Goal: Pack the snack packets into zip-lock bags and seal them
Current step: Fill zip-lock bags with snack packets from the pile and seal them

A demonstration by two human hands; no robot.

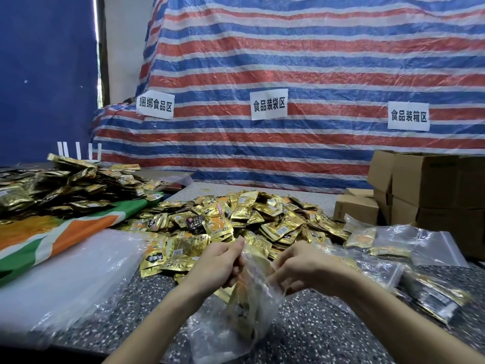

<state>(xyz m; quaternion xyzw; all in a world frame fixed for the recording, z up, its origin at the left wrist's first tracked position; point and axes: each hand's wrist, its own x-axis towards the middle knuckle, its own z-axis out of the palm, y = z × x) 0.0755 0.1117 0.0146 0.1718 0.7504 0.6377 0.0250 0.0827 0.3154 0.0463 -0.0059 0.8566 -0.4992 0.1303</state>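
Tabletop (315,327); curled hands (220,261) (301,266) on bag (252,311)

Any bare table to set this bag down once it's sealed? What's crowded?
Free: speckled tabletop at the near edge, right of the held zip-lock bag; a pale strip behind the packet pile, left of the cardboard boxes. Crowded: the pile in the middle, filled bags on the right, empty clear bags on the left.

A heap of gold foil snack packets (249,214) stands just beyond the left grip (221,261) and right grip (299,267). The clear zip-lock bag (252,311) they pinch fills the gap between. Filled clear plastic bags (425,292) crowd the right grip's right. Bare speckled grey bench (157,290) lies open left of the left grip.
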